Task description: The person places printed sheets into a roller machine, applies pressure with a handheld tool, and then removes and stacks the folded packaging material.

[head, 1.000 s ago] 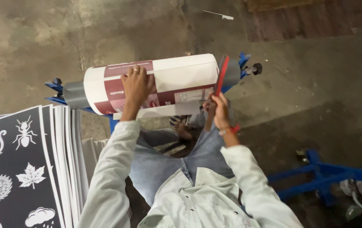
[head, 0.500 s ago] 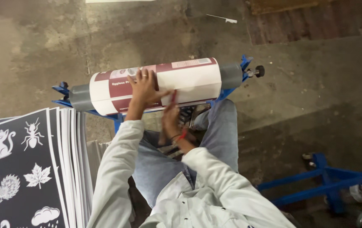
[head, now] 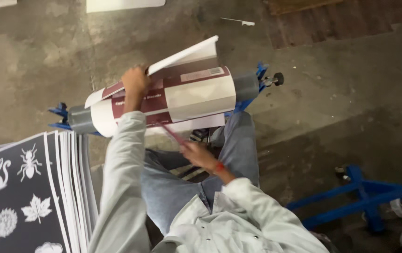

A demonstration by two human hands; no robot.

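The left hand grips the lifted edge of a white sheet, peeling it up off the white-and-maroon roll just beneath. The right hand, nearer the body, pinches a thin red stick angled toward the roll's underside. Beyond both lies bare concrete floor; left of the arm, fanned dark printed sheets.

Stack of black animal-print sheets, blue metal frame, concrete floor
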